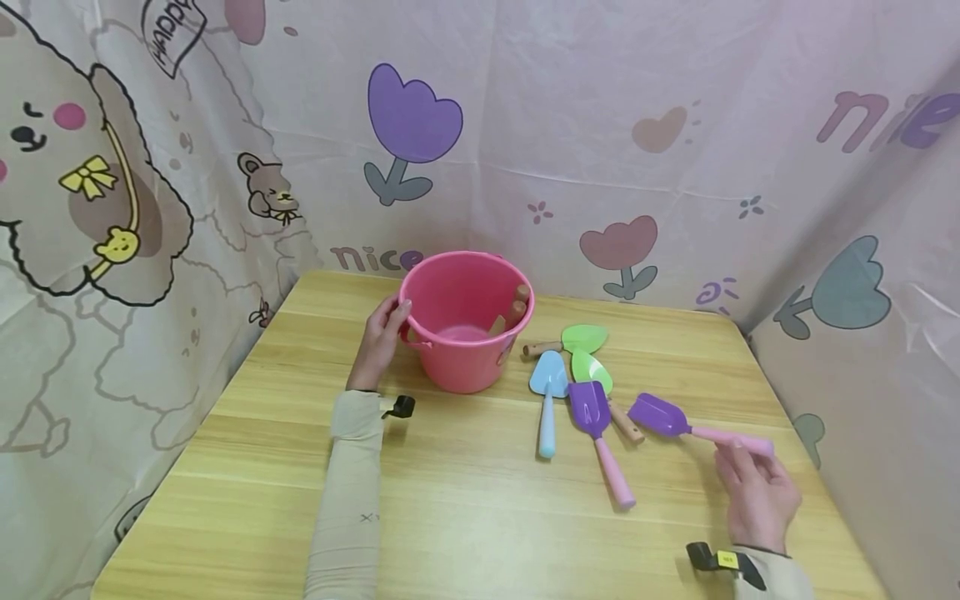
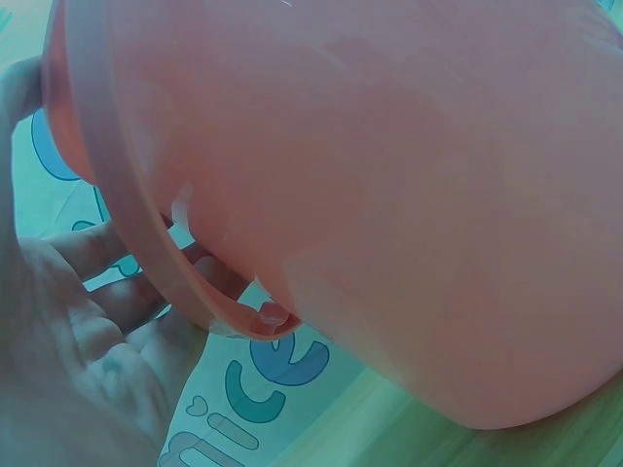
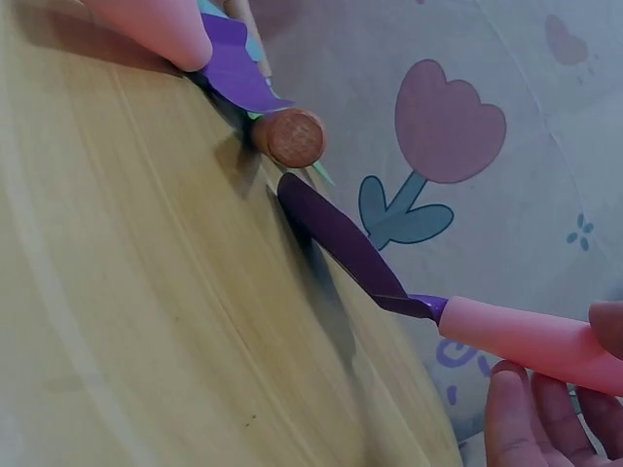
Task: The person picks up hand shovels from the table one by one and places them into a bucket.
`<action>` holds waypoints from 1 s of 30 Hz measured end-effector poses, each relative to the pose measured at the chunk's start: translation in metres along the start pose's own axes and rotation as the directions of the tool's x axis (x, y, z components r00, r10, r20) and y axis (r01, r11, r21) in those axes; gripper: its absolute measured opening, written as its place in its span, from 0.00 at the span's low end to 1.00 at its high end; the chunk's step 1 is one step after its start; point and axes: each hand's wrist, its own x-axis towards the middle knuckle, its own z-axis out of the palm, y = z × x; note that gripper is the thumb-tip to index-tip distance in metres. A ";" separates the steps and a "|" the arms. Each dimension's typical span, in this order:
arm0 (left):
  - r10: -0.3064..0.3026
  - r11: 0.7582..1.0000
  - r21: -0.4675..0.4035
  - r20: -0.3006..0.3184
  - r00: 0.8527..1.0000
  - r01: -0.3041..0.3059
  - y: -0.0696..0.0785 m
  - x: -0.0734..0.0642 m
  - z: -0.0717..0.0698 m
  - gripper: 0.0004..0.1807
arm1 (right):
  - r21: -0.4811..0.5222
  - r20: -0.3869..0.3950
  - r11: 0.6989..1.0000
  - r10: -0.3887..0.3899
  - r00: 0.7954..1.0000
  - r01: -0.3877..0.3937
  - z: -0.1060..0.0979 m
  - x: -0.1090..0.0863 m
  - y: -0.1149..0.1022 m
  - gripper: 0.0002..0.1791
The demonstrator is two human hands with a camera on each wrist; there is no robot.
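A pink bucket (image 1: 461, 367) stands on the table, a few handles (image 1: 516, 313) showing inside it. My left hand (image 1: 381, 337) holds its rim on the left side; in the left wrist view the fingers (image 2: 107, 258) reach behind the rim and the lowered bucket handle (image 2: 161, 258). My right hand (image 1: 757, 492) grips the pink handle of a purple toy shovel (image 1: 660, 415), pinched between thumb and fingers. In the right wrist view that shovel (image 3: 341, 238) has its blade tilted near the tabletop; whether it touches is unclear.
Between bucket and right hand lie a second purple shovel (image 1: 591, 408) with a pink handle, a light blue trowel (image 1: 550, 379), and two green trowels (image 1: 585, 337) with wooden handles. Some of these overlap. A printed curtain (image 1: 510, 150) hangs behind the wooden table (image 1: 465, 500).
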 end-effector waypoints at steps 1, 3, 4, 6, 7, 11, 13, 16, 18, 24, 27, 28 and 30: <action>-0.001 1.000 0.002 -0.001 1.000 0.001 0.000 0.000 0.000 0.34 | 0.005 0.000 1.000 -0.009 1.000 0.009 0.001 0.001 0.000 0.12; -0.003 1.000 0.002 -0.002 1.000 0.003 0.001 0.000 0.000 0.34 | 0.019 -0.002 0.999 -0.028 1.000 0.028 0.002 0.002 0.000 0.13; -0.003 1.000 0.001 -0.001 1.000 0.003 0.001 0.000 0.001 0.34 | 0.028 -0.003 0.999 -0.038 0.999 0.038 0.003 0.002 0.000 0.13; -0.004 1.000 -0.002 0.000 1.000 0.004 0.001 0.001 0.001 0.35 | 0.047 -0.002 0.998 -0.051 0.999 0.051 0.004 0.004 0.000 0.14; -0.005 1.000 -0.004 0.001 1.000 0.005 0.001 0.001 0.001 0.35 | 0.058 -0.001 0.997 -0.058 0.998 0.058 0.004 0.004 0.000 0.14; -0.003 1.000 -0.007 0.003 1.000 0.003 0.001 0.001 0.002 0.34 | 0.092 -0.004 0.992 -0.084 0.996 0.084 0.005 0.006 0.000 0.13; -0.006 1.000 -0.002 0.003 1.000 0.006 0.000 0.001 0.002 0.34 | 0.104 -0.004 0.991 -0.089 0.996 0.089 0.005 0.006 0.000 0.13; -0.010 1.000 0.000 0.002 1.000 0.010 -0.002 0.001 0.002 0.34 | 0.107 -0.008 0.991 -0.081 0.997 0.081 0.004 0.006 0.000 0.13; -0.009 1.000 0.001 0.001 1.000 0.009 -0.002 0.000 0.001 0.34 | 0.112 -0.019 0.991 -0.068 0.998 0.070 0.003 0.007 -0.001 0.13; -0.001 1.000 0.000 -0.001 1.000 0.001 -0.001 0.001 0.001 0.34 | 0.125 -0.012 0.989 -0.078 0.997 0.079 0.003 0.009 -0.002 0.13; 0.000 1.000 -0.002 -0.001 1.000 0.000 -0.001 0.001 0.001 0.34 | 0.114 0.020 0.987 -0.120 0.993 0.117 0.003 0.009 -0.002 0.11; 0.000 1.000 -0.001 -0.001 1.000 0.000 -0.001 0.001 0.001 0.34 | 0.107 0.036 0.985 -0.141 0.989 0.136 0.004 0.009 -0.002 0.09; 0.001 1.000 -0.001 -0.003 1.000 -0.001 -0.001 0.001 0.000 0.34 | 0.111 0.045 0.982 -0.156 0.987 0.151 0.005 0.010 -0.003 0.08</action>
